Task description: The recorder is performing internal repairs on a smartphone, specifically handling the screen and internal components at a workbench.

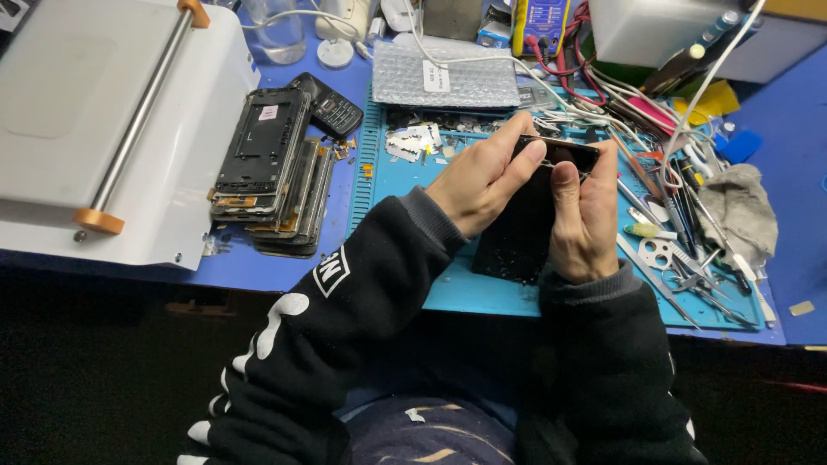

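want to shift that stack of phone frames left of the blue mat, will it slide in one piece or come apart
The stack of phone frames is fanned unevenly, so a push would probably scatter it. The frames look thin and gutted, likely light and slightly bendy. Loose bits hang at the edges and may snag or drop.

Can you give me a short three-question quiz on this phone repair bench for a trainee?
1. True or false: both hands grip the black phone over the blue mat.
2. Which lies left of the mat? A) stack of phone frames B) grey rag C) bubble wrap
3. Fill in: the tweezers and small tools lie on the person's ___ side of the mat.

Key:
1. True. The left hand and right hand both hold its top end.
2. A.
3. Right.
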